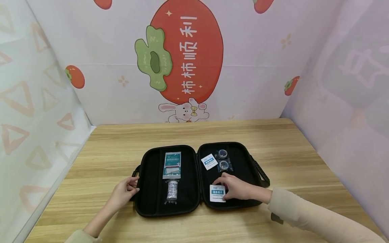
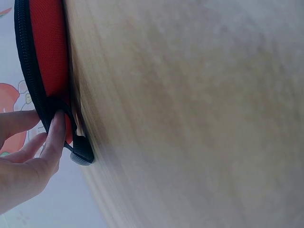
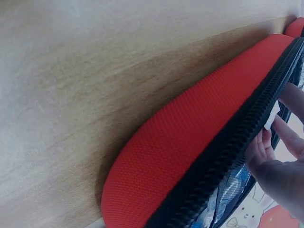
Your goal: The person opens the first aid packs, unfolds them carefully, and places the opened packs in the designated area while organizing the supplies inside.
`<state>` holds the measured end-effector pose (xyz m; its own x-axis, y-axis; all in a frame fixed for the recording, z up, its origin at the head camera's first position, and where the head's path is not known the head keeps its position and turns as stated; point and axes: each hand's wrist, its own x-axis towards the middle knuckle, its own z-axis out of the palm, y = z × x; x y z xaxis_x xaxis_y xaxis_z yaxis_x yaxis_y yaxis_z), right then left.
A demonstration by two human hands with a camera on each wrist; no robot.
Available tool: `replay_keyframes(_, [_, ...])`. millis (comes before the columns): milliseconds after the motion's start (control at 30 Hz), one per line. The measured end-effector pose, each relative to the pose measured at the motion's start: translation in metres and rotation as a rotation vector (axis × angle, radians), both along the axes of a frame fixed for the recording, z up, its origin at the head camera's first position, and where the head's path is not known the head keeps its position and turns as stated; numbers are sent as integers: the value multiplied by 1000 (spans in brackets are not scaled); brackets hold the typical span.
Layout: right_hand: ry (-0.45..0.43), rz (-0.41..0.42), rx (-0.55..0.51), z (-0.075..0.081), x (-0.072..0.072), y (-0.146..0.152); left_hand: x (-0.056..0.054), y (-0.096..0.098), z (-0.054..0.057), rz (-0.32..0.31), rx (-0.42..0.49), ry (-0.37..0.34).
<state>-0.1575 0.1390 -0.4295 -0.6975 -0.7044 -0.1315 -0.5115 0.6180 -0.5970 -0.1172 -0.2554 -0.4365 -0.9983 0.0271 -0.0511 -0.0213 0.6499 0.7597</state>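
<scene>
A zippered first-aid case (image 1: 149,182), black inside with a red outer shell, lies spread open on the table. At its left edge, beside the strap (image 2: 81,151), my left hand (image 1: 124,191) pinches the rim between thumb and fingers. My right hand (image 1: 238,187) is over the right half and pinches a white and blue alcohol pad packet (image 1: 216,193) by its right side. In the right wrist view, the packet's white edge (image 3: 271,116) shows between the fingers. Another alcohol pad packet (image 1: 209,162) lies higher in that half, next to two tape rolls (image 1: 223,165) in clear wrap.
In the case's left half lie a green and white packet (image 1: 172,164) and, below it, a wrapped white roll (image 1: 172,190). A carry handle (image 1: 262,172) sticks out at the right side. Printed cloth walls (image 1: 249,84) stand around the wooden table (image 1: 121,138).
</scene>
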Motion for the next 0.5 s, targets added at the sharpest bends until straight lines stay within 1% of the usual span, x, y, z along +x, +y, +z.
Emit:
replay_keyframes(133, [-21, -13, -51, 1, 0, 2, 0, 0, 0, 0, -1, 3])
replay_keyframes(300, [-33, -51, -124, 1, -1, 6, 0, 0, 0, 3, -3, 5])
replay_keyframes(400, [-61, -80, -150, 1, -3, 8, 1, 0, 0, 5, -9, 5])
replay_keyframes(500, [-112, -116, -185, 2, -4, 9, 1, 1, 0, 8, -10, 4])
